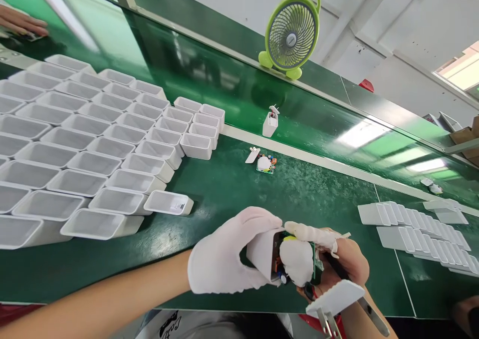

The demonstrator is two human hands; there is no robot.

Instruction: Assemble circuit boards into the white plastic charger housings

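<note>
My left hand [220,254], in a white glove, is wrapped round a white plastic case [261,253] lying on its side, its opening facing right. At that opening sits a circuit board [297,261] topped with a lump of white filler, partly in the case. My right hand [350,259], with white covers on its fingers, grips the board from the right. A dark-handled metal tool, perhaps tweezers [374,316], also lies in that hand. Below it hangs a white end cap [337,298] with metal plug prongs, seemingly joined to the board by wires.
Rows of open white cases [78,179] cover the left of the green bench. Another board with its cap [265,164] lies ahead, near a filled case [270,124]. White caps [422,234] stand in rows at right. A green fan [292,39] stands behind. Another person's hand [22,22] shows upper left.
</note>
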